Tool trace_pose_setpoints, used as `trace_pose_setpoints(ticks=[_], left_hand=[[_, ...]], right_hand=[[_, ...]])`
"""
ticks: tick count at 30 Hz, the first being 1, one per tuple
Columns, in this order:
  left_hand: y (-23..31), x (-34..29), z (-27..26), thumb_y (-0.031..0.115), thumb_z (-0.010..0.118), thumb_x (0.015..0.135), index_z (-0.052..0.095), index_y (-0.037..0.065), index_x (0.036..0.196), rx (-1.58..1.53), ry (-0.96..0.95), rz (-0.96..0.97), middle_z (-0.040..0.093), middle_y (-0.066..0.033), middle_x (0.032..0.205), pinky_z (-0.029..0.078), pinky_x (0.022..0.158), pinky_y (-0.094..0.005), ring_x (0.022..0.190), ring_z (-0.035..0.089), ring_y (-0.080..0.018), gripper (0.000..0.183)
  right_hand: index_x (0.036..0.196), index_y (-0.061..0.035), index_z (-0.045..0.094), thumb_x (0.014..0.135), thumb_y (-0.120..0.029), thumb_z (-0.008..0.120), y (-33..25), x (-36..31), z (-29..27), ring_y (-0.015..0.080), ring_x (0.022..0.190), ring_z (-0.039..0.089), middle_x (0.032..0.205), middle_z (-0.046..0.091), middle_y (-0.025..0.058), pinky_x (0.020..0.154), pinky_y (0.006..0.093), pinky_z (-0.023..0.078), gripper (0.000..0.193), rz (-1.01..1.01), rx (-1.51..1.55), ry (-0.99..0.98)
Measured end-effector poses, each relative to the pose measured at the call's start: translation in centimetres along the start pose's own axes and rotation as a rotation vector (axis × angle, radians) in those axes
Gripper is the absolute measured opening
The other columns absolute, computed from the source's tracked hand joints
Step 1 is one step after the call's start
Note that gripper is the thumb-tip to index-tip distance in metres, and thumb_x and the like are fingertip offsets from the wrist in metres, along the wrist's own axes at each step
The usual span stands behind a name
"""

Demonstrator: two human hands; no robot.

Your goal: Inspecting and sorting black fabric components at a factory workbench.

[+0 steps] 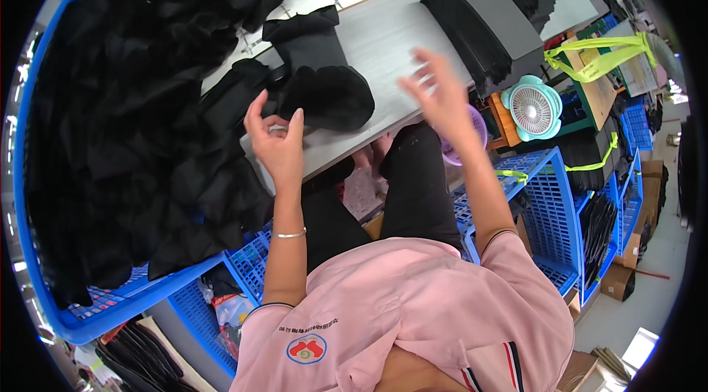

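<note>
A black cloth piece (324, 93) with a rounded near end and a narrower far end lies on the light grey table (383, 38), close to its front edge. My left hand (276, 143) hovers at the near left side of this piece, thumb and fingers apart, with nothing seen in it. To the right, over the table's front edge, is my right hand (442, 97), smeared a little by motion. Its fingers are spread and it appears to hold nothing. It sits between the black piece and a tall stack of black and grey sheets (487, 19).
A large blue crate (74, 325) heaped with black cloth pieces (140, 134) fills the left side. On the right stand a teal fan (535, 108), a purple basket (466, 137) and a blue plastic crate (542, 193). A yellow-green strap (605, 60) hangs beyond the fan.
</note>
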State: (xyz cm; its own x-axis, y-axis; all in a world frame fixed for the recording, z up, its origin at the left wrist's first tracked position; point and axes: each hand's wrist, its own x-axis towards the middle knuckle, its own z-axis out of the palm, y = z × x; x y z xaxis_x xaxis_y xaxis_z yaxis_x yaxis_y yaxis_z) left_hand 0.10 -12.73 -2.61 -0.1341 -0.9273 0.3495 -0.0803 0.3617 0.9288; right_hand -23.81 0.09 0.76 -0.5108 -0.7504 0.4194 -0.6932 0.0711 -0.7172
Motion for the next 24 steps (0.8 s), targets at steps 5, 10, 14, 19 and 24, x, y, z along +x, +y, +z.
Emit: trace_pose_setpoints(ticks=[5,10,14,19,24], left_hand=[[1.3,-3.0,-1.4,-0.003,0.069,0.09,0.054,-0.002,0.131,-0.17,0.07,-0.181,0.057,-0.0056,0.119,0.047,0.065,-0.0196,0.083,0.055,-0.0072,0.044],[2.4,-6.2,-2.0,0.006,0.066,0.094,0.063,0.0,0.12,-0.295,-0.05,-0.26,0.065,-0.0045,0.1,0.044,0.066,-0.019,0.081,0.058,-0.0061,0.027],[3.6,-8.1,-0.6,0.008,0.067,0.094,0.065,0.001,0.117,-0.438,-0.268,-0.344,0.064,0.0006,0.091,0.043,0.065,-0.018,0.078,0.056,-0.0037,0.024],[4.4,-9.9,1.5,0.013,0.066,0.095,0.068,0.001,0.114,-0.524,-0.54,-0.484,0.068,-0.0023,0.101,0.046,0.069,-0.0201,0.085,0.063,-0.0066,0.023],[4.9,-10.9,2.4,0.018,0.066,0.096,0.068,0.002,0.114,-0.551,-0.683,-0.561,0.069,-0.0043,0.109,0.048,0.071,-0.0206,0.087,0.064,-0.008,0.025]], right_hand=[[0.131,-0.0067,0.061,0.083,-0.042,0.076,7.4,5.8,-9.5,0.0314,0.117,0.057,0.127,0.061,0.0119,0.097,0.0469,0.045,0.062,-0.024,-0.885,0.422],[0.115,-0.0093,0.075,0.085,-0.046,0.072,10.3,8.6,-14.9,0.0326,0.111,0.06,0.119,0.067,0.0122,0.094,0.0415,0.048,0.047,0.117,-0.663,0.069],[0.108,-0.0088,0.077,0.086,-0.039,0.072,9.1,8.0,-14.4,0.0299,0.105,0.063,0.11,0.071,0.0091,0.093,0.0393,0.049,0.038,0.112,-0.477,0.121],[0.099,-0.0084,0.079,0.085,-0.036,0.072,9.2,6.6,-12.3,0.0296,0.105,0.064,0.109,0.072,0.0065,0.09,0.0389,0.05,0.031,-0.056,-0.819,0.236],[0.098,-0.0092,0.079,0.085,-0.038,0.069,8.8,9.3,-14.3,0.0302,0.101,0.066,0.11,0.072,0.0081,0.089,0.0383,0.051,0.033,0.302,-0.563,0.104]])
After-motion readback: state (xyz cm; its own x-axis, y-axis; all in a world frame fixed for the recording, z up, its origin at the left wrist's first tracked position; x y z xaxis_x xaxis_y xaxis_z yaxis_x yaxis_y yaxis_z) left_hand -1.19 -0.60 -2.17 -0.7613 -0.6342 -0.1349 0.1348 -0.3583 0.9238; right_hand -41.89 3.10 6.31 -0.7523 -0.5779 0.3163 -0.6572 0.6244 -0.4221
